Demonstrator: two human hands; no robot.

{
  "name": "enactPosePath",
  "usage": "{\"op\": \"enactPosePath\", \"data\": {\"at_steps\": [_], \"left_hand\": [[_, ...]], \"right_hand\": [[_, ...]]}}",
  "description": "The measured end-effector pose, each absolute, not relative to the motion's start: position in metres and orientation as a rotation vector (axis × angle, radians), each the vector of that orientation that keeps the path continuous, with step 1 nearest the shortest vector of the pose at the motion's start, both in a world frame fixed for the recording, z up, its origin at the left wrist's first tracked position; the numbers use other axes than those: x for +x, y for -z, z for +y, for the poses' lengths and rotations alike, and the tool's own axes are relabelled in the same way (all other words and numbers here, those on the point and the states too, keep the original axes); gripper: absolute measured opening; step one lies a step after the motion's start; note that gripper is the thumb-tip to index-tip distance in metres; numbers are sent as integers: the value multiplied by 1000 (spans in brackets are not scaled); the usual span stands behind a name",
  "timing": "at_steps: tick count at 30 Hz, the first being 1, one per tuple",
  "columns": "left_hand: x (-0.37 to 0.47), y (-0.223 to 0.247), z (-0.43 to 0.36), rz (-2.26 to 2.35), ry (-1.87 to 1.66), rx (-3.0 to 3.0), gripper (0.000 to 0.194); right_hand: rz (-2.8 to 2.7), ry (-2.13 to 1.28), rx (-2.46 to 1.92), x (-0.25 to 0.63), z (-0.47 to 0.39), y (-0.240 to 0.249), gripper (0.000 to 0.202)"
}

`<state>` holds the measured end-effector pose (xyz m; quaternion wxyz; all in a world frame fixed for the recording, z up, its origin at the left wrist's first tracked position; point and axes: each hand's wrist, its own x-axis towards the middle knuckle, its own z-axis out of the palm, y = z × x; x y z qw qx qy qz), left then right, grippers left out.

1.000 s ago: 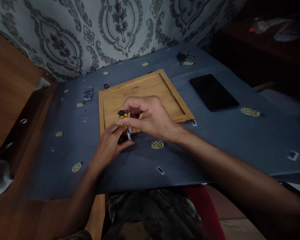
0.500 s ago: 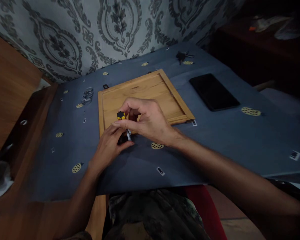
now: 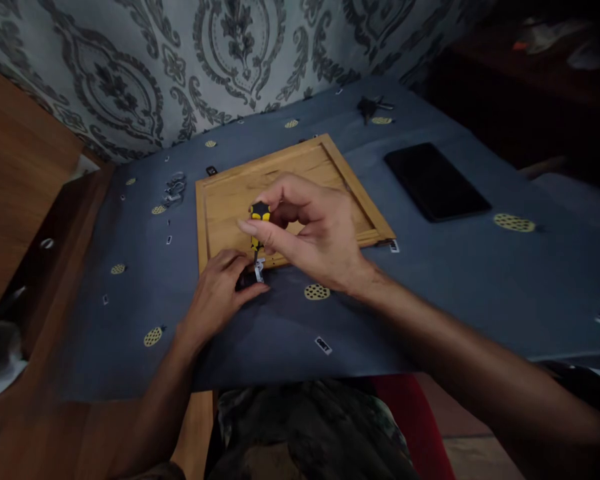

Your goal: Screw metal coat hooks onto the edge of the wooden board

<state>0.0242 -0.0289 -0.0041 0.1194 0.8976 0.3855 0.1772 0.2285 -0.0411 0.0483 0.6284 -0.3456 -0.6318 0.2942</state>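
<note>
My right hand (image 3: 320, 233) grips the handle of a short yellow-and-black screwdriver (image 3: 259, 212) between thumb and fingers. The screwdriver is nearly upright, its shaft pointing down at a small metal hinge (image 3: 259, 270). That hinge sits at the near edge of a framed wooden panel (image 3: 285, 177), towards its left corner. My left hand (image 3: 220, 290) curls around the hinge from the left, fingers on its far side and thumb on its near side. The screwdriver's tip is at the hinge, but the exact contact is too small to make out.
The panel lies on a blue pineapple-print tablecloth (image 3: 430, 287). A black tablet (image 3: 436, 181) rests to its right, and a dark object with keys or metal pieces (image 3: 374, 108) lies behind. Loose metal parts (image 3: 174, 189) are at the left. A patterned curtain (image 3: 240, 53) hangs behind.
My right hand has moved up and to the right with the screwdriver, which now shows more of its handle and shaft. My left hand has stayed at the hinge.
</note>
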Motion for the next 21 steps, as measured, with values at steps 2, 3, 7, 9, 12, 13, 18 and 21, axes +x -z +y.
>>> {"op": "enactPosePath", "data": {"at_steps": [2,3,7,9,12,13,18,21], "left_hand": [[24,5,-29,1126,-521,2633,36],[24,5,-29,1122,-521,2637,37],[23,6,-29,1101,-526,2642,39],[24,6,-29,1110,-527,2639,39],[23,7,-29,1127,-526,2630,39],[23,7,-29,1128,-526,2627,38],[24,6,-29,1122,-541,2626,40],[24,5,-29,1124,-544,2630,41]], "right_hand": [[-1454,-682,-820,227,-38,-40,33],[-1456,-686,-830,227,-37,-37,33],[-1465,-703,-812,227,-36,-33,33],[-1466,-718,-819,227,-36,-33,34],[-1458,-725,-839,227,-36,-32,35],[-1453,-719,-837,227,-36,-32,35],[-1464,-710,-825,228,-35,-32,36],[-1475,-703,-839,229,-36,-32,37]]}}
